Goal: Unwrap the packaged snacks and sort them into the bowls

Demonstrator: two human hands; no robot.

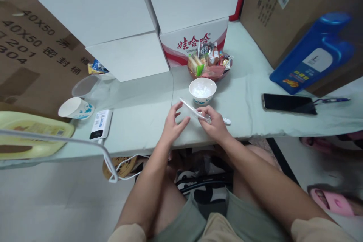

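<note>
My right hand [211,121] pinches a thin, narrow strip in clear plastic wrapping [189,106], which slants up and left over the front of the table. What is inside the wrapping I cannot make out. My left hand [173,123] is open beside the strip's far end, thumb and fingers apart. Just beyond the hands stands a paper bowl [202,100] with a blue-green print and something clear and whitish in it. A white handle end [227,121] pokes out past my right hand, its other part hidden. A basket of wrapped snacks [211,70] sits behind the bowl.
A phone [289,104], a pen [331,100] and a blue bottle [314,56] are to the right. On the left are a tipped paper cup [76,108], a clear plastic container [87,87], a white power bank [101,124] and a yellow jug [34,132]. Boxes stand behind.
</note>
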